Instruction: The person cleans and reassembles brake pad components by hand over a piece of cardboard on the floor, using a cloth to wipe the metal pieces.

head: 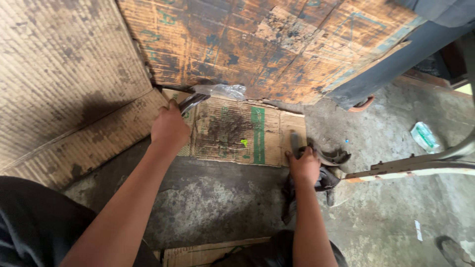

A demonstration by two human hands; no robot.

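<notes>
At frame centre-left, the left hand (169, 127) closes its grip on a curved metal bar (193, 102) over stained cardboard (232, 131). Centre-right, the right hand (304, 165) clasps a dark metal part (332, 158) above a rag (324, 180) on the concrete floor (217, 202).

metal bar (192, 103) end hidden in left hand (169, 127), frame (420, 165) cut off right

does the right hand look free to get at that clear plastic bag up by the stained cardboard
Probably not as things stand: the right hand is closed on a dark metal part and a rag, and the plastic bag lies far across, beside the left hand, which grips a metal tool.
</notes>
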